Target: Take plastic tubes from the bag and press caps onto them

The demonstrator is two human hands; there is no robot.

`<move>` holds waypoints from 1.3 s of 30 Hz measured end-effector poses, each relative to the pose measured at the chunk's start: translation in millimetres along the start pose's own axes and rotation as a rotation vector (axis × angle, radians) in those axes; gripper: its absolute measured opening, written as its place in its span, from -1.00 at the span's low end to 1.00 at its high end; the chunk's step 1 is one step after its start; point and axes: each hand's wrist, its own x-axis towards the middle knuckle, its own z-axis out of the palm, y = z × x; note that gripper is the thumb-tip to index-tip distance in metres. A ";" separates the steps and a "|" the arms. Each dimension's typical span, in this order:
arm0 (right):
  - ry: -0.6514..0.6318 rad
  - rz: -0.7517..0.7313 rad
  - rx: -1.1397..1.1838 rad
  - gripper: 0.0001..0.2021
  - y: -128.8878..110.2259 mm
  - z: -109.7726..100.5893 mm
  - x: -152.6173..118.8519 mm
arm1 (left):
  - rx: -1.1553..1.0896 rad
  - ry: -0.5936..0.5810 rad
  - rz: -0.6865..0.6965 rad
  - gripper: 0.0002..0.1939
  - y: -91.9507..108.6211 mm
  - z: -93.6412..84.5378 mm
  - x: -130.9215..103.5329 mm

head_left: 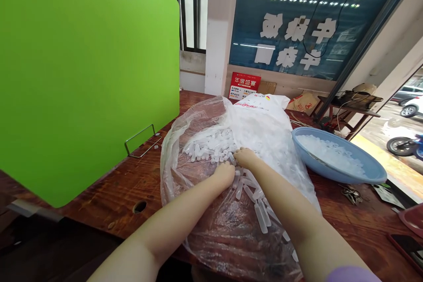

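Both hands are together over a clear plastic bag (175, 141) that lies spread on the table. My left hand (225, 173) is closed, fingers curled inward; what they hold, if anything, is hidden. Just right of it and slightly farther off, my right hand (246, 158) is closed with its fingertips at a translucent plastic tube (232, 159). A heap of short whitish tubes (211, 143) lies in the bag beyond the hands. More loose tubes (261, 216) are scattered on the plastic beneath my right forearm. A white printed sack (264, 114) stretches behind the heap.
A blue basin (340, 172) of similar small translucent pieces stands at the right, beside keys (350, 194) and a phone (408, 246). A large green panel (89, 75) on a wire stand (142, 141) rises at the left. The wooden table (109, 202) has a round hole.
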 end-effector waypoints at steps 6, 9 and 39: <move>0.054 -0.009 0.120 -0.74 -1.0 3.2 -1.9 | -0.080 0.053 0.040 -0.75 -24.6 -4.6 -33.3; 0.150 0.012 0.282 -0.76 -6.8 -3.6 -17.2 | -0.184 0.080 0.065 -0.61 -34.4 -11.6 -62.9; 0.320 0.182 1.169 -0.52 -106.4 33.3 -185.4 | -0.950 -0.113 0.129 -0.57 -7.7 0.9 -160.5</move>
